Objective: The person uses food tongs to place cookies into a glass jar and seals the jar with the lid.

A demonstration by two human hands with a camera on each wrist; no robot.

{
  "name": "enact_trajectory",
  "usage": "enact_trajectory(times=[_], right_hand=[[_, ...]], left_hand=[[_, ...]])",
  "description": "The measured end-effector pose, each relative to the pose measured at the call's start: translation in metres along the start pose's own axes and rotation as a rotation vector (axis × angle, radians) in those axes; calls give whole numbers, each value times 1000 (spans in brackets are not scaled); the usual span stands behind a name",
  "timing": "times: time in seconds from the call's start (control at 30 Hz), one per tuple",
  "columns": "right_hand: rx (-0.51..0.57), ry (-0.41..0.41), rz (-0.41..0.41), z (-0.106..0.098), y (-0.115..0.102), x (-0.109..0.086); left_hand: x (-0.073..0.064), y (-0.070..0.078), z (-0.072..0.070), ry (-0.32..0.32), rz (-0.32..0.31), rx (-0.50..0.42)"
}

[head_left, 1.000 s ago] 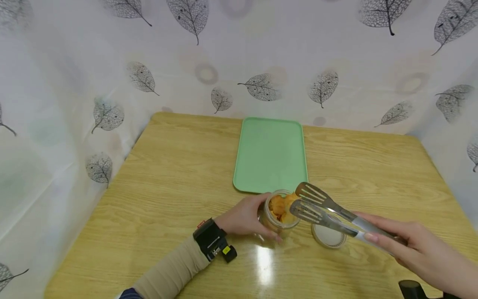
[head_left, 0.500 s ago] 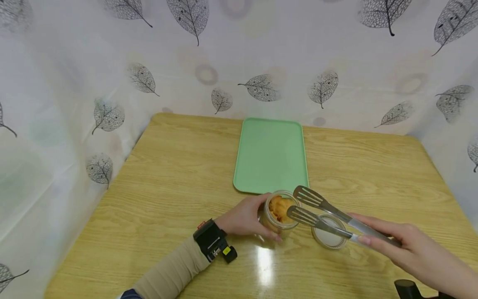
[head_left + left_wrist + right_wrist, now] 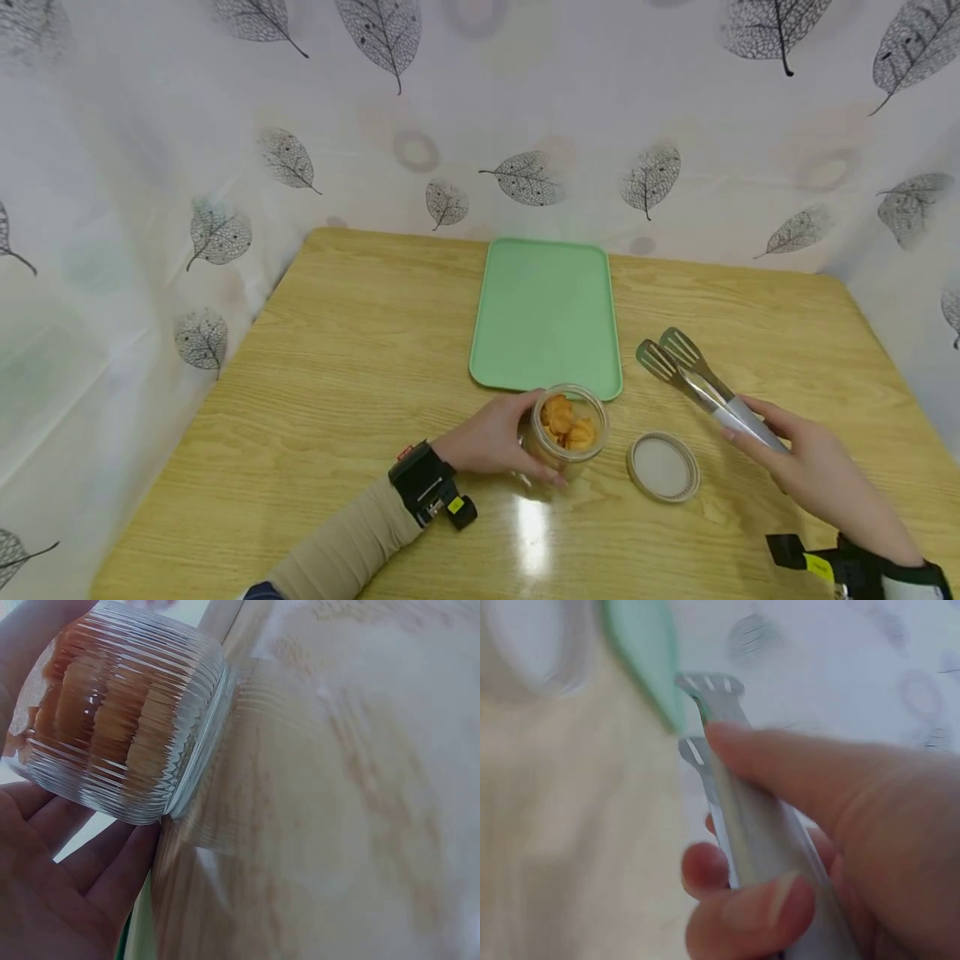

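Note:
My left hand [image 3: 501, 437] grips the side of a ribbed glass jar [image 3: 139, 712], which stands on the table without its lid. Orange-brown pieces of food [image 3: 567, 423] lie inside; through the glass in the left wrist view they look like stacked rippled slices. My right hand [image 3: 798, 454] holds slotted metal tongs [image 3: 701, 379] by their grey handles, to the right of the jar. Their two slotted heads are slightly apart, with nothing between them, pointing toward the back of the table. In the right wrist view, thumb and fingers wrap around the tongs' handles.
A green tray [image 3: 546, 317] lies just behind the jar, its near edge partly hidden by the jar's rim. Between the jar and the right hand a round lid [image 3: 663, 467] rests on the wooden table [image 3: 360, 333]. A leaf-patterned curtain [image 3: 555, 108] hangs behind and at the sides.
The tongs have left the jar's mouth, moving right and back, and their heads have come closer together. A food piece between them a second ago is back in the jar. The left hand stays put.

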State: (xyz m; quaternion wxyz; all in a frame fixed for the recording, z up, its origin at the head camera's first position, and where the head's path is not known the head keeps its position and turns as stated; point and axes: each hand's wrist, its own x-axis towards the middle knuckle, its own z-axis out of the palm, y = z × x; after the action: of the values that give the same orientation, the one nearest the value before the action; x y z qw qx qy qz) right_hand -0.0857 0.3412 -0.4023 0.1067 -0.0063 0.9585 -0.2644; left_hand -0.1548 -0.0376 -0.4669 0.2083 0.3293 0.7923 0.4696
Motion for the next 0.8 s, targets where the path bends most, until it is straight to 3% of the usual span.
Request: enact_trajectory(times=[0.23,0.57,0.8], right_hand=[[-54,15,54,17,19,16],[-153,137,65,29,15,17],[-182,159,77,32,16,19]], left_hand=[[1,-1,1,-1,15,-5],[0,0,1,5,6,1],[0,1,0,4,8,-2]])
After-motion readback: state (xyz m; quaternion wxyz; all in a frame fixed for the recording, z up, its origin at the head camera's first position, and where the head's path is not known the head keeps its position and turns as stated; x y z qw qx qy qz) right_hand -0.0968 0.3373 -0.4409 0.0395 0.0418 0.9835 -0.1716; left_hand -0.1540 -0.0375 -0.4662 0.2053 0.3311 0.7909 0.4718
